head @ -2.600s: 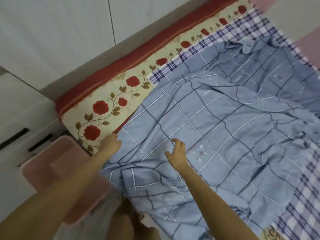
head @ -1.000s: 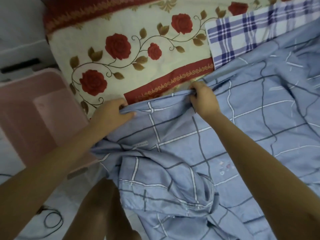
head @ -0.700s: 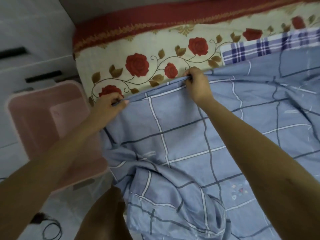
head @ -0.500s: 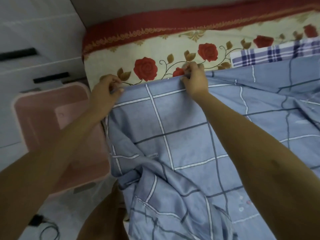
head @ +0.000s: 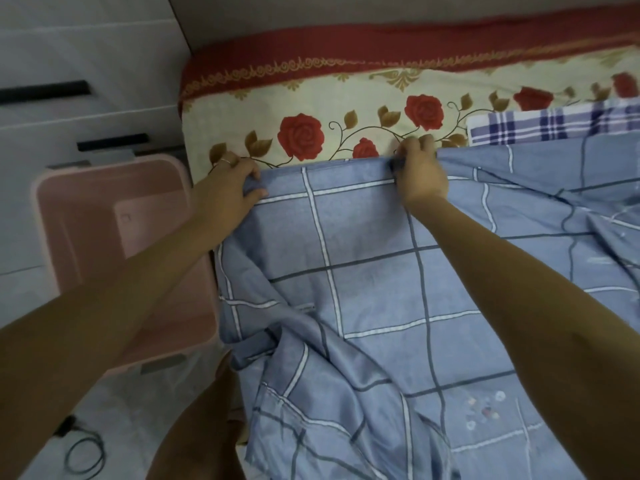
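Note:
A blue checked sheet [head: 363,271] with white and dark lines lies over the bed, its near part bunched and hanging off the edge. My left hand [head: 228,188] grips the sheet's corner at the bed's left side, a ring on one finger. My right hand [head: 419,168] pinches the sheet's top edge further right. The edge runs straight and taut between both hands. Under it shows the cream mattress cover with red roses [head: 301,136].
A pink plastic box lid [head: 104,244] sits on the floor left of the bed. White drawers [head: 86,116] stand behind it. A purple plaid cloth [head: 554,128] lies at the upper right. A black cable [head: 83,455] lies on the floor. My legs stand against the bed.
Both hands took hold of the sheet's edge and pulled it up toward the bed's head, covering more of the rose pattern. The edge between them is now straighter.

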The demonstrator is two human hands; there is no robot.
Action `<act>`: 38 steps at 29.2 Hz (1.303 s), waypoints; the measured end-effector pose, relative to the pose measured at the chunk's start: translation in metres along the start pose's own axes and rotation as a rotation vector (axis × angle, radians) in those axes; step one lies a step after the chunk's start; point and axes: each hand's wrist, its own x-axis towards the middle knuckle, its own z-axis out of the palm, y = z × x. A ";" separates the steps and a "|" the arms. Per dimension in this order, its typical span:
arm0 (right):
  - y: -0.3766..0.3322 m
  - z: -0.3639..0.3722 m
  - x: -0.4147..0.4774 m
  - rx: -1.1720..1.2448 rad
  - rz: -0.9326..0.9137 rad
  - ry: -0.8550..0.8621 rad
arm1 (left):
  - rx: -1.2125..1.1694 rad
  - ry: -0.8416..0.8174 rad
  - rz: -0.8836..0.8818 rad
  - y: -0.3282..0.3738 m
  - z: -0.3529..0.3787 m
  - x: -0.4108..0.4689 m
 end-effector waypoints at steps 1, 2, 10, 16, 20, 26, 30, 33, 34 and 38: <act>0.003 -0.003 -0.001 0.001 0.034 0.077 | 0.035 -0.003 0.007 0.002 0.001 0.001; 0.007 -0.005 -0.002 0.018 0.063 0.145 | 0.067 -0.005 0.015 0.004 0.001 0.002; 0.044 -0.005 0.009 0.042 -0.007 -0.134 | 0.252 0.038 0.160 0.016 0.012 0.010; 0.053 -0.011 0.018 -0.033 -0.100 -0.107 | 0.412 -0.035 0.297 0.040 0.032 0.025; 0.064 -0.017 0.023 -0.233 -0.030 -0.014 | 0.411 -0.001 0.293 0.057 0.049 0.036; 0.082 -0.021 0.033 -0.193 0.057 -0.057 | 0.356 -0.003 0.231 0.078 0.065 0.057; 0.096 -0.023 0.041 -0.127 0.156 -0.105 | 0.378 0.112 0.255 0.070 0.077 0.063; 0.107 -0.030 0.044 -0.095 0.177 -0.115 | 0.383 0.179 0.225 0.068 0.084 0.064; 0.111 -0.032 0.043 -0.086 0.166 -0.111 | 0.374 0.180 0.206 0.070 0.086 0.065; 0.113 -0.038 0.043 0.130 0.212 -0.005 | 0.344 0.204 0.208 0.069 0.090 0.068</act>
